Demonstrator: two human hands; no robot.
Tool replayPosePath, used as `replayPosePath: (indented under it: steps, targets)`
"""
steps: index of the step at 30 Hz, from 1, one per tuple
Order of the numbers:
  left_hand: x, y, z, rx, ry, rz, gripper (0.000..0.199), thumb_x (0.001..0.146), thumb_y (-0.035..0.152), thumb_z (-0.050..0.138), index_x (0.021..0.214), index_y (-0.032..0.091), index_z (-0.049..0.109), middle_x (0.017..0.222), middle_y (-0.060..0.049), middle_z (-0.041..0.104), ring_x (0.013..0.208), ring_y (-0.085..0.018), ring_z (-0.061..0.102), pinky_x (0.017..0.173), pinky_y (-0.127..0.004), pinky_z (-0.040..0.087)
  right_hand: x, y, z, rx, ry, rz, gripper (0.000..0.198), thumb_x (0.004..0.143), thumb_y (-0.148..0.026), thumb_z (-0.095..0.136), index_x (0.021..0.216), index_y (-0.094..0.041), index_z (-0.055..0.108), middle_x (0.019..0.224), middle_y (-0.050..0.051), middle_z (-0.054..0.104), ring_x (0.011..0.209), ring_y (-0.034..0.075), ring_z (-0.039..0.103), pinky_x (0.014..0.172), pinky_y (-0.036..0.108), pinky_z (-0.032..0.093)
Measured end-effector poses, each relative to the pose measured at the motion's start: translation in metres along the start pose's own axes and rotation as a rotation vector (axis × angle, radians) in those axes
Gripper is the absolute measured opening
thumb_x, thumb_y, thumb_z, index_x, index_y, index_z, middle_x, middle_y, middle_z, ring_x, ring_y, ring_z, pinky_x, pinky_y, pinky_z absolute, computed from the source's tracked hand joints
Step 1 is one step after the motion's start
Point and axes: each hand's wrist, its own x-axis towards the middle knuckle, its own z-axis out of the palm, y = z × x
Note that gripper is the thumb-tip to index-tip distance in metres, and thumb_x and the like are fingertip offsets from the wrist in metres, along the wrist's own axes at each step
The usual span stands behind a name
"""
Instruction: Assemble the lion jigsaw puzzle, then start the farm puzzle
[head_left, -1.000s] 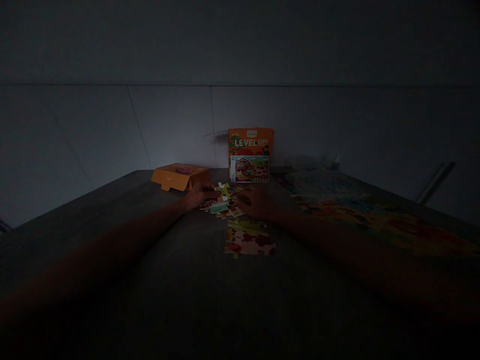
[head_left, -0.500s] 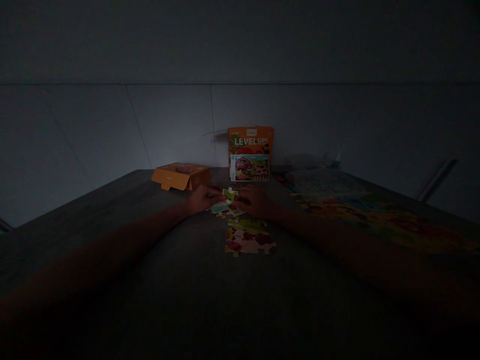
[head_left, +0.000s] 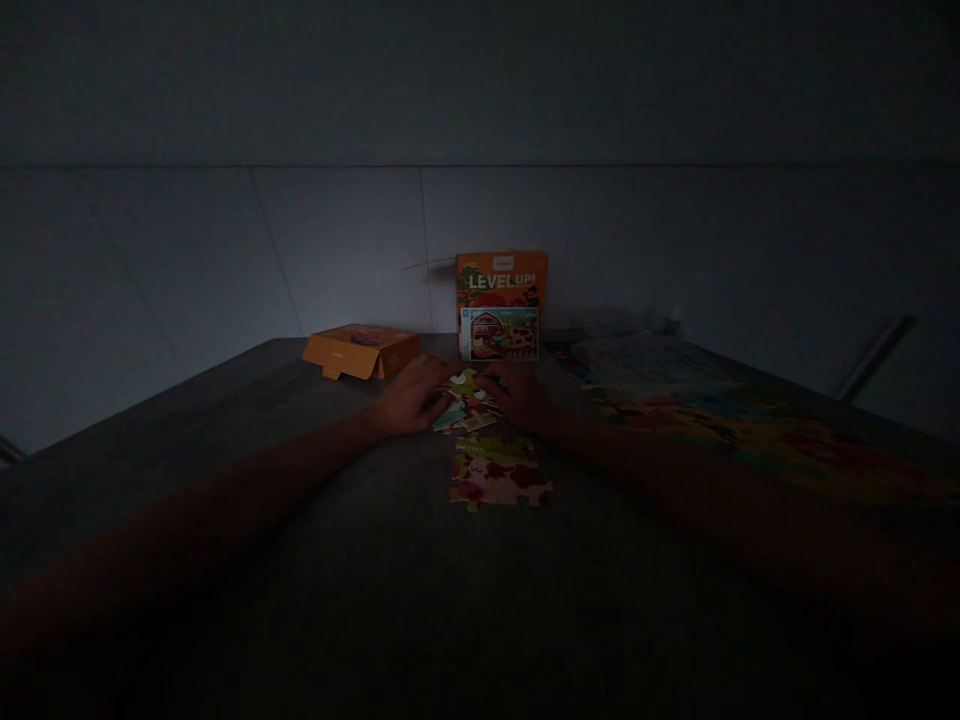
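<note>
The scene is very dark. A pile of loose jigsaw pieces lies between my two hands, with a yellow-green piece at its far side. My left hand rests at the pile's left edge, fingers apart and reaching over the pieces. On the opposite side, my right hand touches the pile with its fingers spread and bent. Neither hand visibly grips a piece, though some fingertips are hard to make out. Nearer to me is a joined puzzle section showing a brown-and-white cow.
A picture card of a barn leans on an upright orange box by the wall. Left of them an open orange box lies flat. At right are a clear plastic bag and a colourful printed sheet or puzzle.
The yellow-green piece that both hands held up now lies on the pile, released. My hands have moved apart slightly, with their fingers spread over the pieces.
</note>
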Motion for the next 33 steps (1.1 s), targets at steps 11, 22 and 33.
replayPosePath:
  steps: [11, 22, 33]
  targets:
    - [0.0012, 0.0008, -0.0005, 0.024, -0.041, -0.018, 0.031, 0.084, 0.033, 0.064, 0.109, 0.018, 0.053, 0.104, -0.01, 0.059, 0.097, -0.026, 0.057, 0.083, -0.039, 0.051, -0.0005, 0.0019, 0.0024, -0.074, -0.062, 0.014, 0.027, 0.098, -0.032, 0.05, 0.079, -0.016, 0.062, 0.077, 0.005, 0.063, 0.073, 0.017, 0.055, 0.07, 0.028, 0.038]
    - [0.0007, 0.0009, 0.0006, -0.002, -0.038, -0.058, 0.031, 0.082, 0.035, 0.065, 0.105, 0.019, 0.05, 0.103, -0.009, 0.058, 0.096, -0.025, 0.059, 0.083, -0.037, 0.051, -0.0004, -0.001, 0.0003, -0.158, -0.109, 0.02, 0.027, 0.099, -0.027, 0.043, 0.08, -0.016, 0.059, 0.079, 0.007, 0.063, 0.074, 0.018, 0.055, 0.07, 0.029, 0.037]
    - [0.0011, 0.002, 0.0001, -0.016, -0.051, -0.073, 0.03, 0.083, 0.035, 0.065, 0.102, 0.019, 0.05, 0.105, -0.01, 0.058, 0.098, -0.025, 0.058, 0.085, -0.038, 0.051, -0.0005, 0.001, 0.0018, -0.134, -0.106, 0.008, 0.026, 0.097, -0.026, 0.044, 0.076, -0.017, 0.056, 0.074, 0.005, 0.06, 0.069, 0.016, 0.053, 0.066, 0.028, 0.034]
